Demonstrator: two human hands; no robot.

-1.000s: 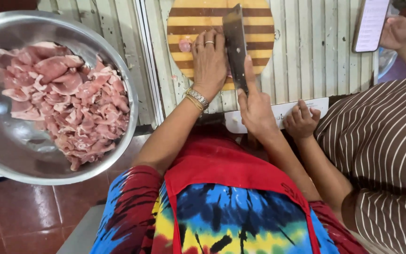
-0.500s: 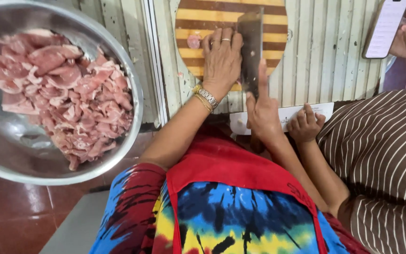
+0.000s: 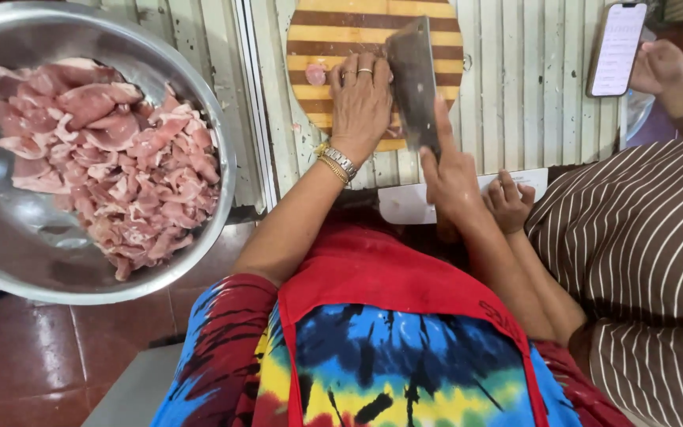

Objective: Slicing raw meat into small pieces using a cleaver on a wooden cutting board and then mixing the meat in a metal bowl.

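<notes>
My left hand [image 3: 361, 103] lies palm-down on a round striped wooden cutting board [image 3: 333, 35], pressing on a piece of raw meat [image 3: 315, 73] that shows pink beside the fingers. It wears rings and a metal bracelet. My right hand [image 3: 450, 174] grips the handle of a broad cleaver [image 3: 413, 79], forefinger along its spine, the blade standing on the board right next to the left hand. The meat under the palm is mostly hidden.
A large steel bowl [image 3: 9, 237] full of sliced raw meat [image 3: 112, 158] sits at the left. A person in a striped shirt [image 3: 642, 261] sits close at the right, holding a phone [image 3: 616, 47]; a small hand [image 3: 507, 202] rests beside my right wrist. Ribbed metal table [image 3: 515, 103], red tile floor [image 3: 33, 364].
The view has shifted slightly, with the board now higher in frame. The cleaver blade has tilted and moved a little on the board beside the left hand. Both hands keep their hold.
</notes>
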